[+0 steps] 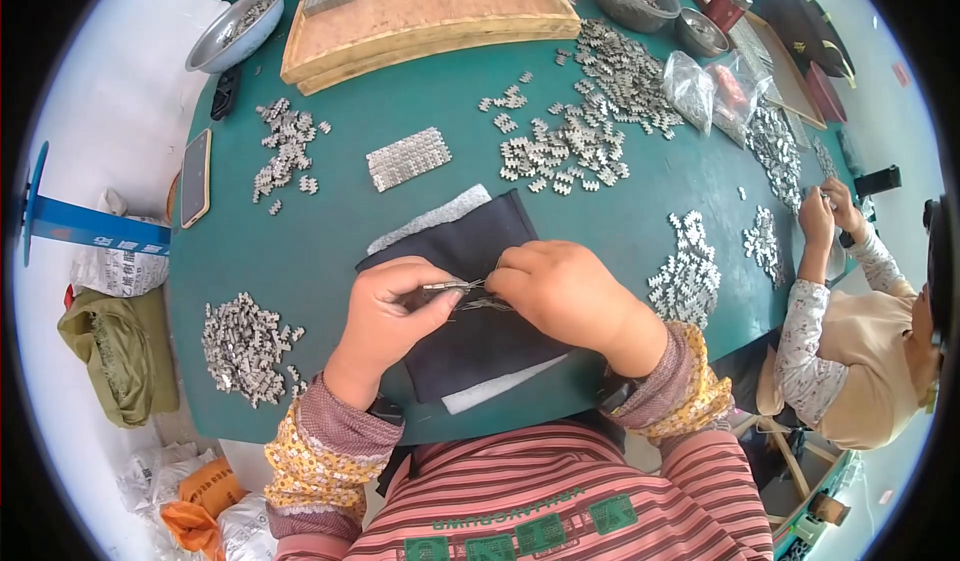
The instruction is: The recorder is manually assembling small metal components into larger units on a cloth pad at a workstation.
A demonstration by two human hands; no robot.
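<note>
My left hand point(385, 309) is closed, pinching a small flat grey metal piece point(440, 287) between thumb and fingers. My right hand point(575, 289) meets it from the right, fingertips pressed together on thin wires at the piece's end. More thin metal wires point(492, 304) show just below the fingertips. Both hands are over a folded dark cloth point(480, 356), which lies on a light grey pad point(470, 201). Beyond the cloth sits a flat block of neatly joined toothed metal pieces point(410, 159).
Loose toothed metal pieces lie in piles on the green table point(300, 261), including a near-left pile point(245, 349) and a right pile point(686, 271). A wooden board point(430, 11), metal bowls point(238, 29) and a phone point(196, 178) stand farther off. Another person's hands point(825, 211) work at right.
</note>
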